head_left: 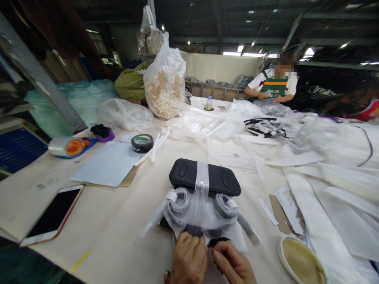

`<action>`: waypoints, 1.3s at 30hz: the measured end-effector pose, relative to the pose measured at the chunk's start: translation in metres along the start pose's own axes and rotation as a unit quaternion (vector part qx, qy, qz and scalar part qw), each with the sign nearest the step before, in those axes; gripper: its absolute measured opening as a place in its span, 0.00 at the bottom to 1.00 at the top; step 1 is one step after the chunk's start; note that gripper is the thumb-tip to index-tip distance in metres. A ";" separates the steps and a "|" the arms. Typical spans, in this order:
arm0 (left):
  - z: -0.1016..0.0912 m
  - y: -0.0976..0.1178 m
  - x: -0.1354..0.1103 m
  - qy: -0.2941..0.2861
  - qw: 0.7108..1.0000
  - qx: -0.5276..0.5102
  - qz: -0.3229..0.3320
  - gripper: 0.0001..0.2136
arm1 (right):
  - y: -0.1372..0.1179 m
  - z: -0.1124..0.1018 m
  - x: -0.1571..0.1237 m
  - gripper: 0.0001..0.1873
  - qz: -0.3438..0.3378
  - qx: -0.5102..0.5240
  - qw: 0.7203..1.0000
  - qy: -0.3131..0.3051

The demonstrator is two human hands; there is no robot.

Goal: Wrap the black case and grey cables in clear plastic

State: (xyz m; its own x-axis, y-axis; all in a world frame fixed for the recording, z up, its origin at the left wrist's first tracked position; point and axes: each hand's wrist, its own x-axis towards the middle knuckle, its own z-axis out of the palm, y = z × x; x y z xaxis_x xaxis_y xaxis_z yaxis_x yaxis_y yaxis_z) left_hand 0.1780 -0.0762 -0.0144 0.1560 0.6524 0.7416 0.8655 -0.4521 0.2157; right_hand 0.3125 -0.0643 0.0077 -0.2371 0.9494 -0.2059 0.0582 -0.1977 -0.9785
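Observation:
A black padded strap piece (205, 176) lies on the table in front of me, with a strip of clear tape across its middle. Two rolled grey straps in clear plastic wrap (201, 213) sit against its near side. My left hand (189, 258) and my right hand (233, 264) are both at the near edge of this bundle, fingers curled and pinching the plastic and dark strap end between them. What exactly each hand grips is partly hidden.
A phone (53, 215) lies at the near left. Paper on a clipboard (108, 163), a black tape roll (142, 142) and a tape dispenser (69, 146) sit farther left. White fabric (334, 189) piles up at right, a roll (300, 260) near right. Another person (274, 85) works across the table.

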 end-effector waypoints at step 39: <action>0.000 0.000 -0.003 -0.002 1.000 -0.026 -0.012 0.09 | -0.002 0.001 0.021 0.14 0.164 0.038 0.985 -0.021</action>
State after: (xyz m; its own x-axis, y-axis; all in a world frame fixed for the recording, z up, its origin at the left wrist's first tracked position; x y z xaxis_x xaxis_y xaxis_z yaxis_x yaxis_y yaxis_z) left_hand 0.1771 -0.0781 -0.0168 0.1382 0.6657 0.7333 0.8431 -0.4676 0.2656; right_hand 0.3065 -0.0443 0.0051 -0.2578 0.8203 -0.5106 0.0666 -0.5121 -0.8563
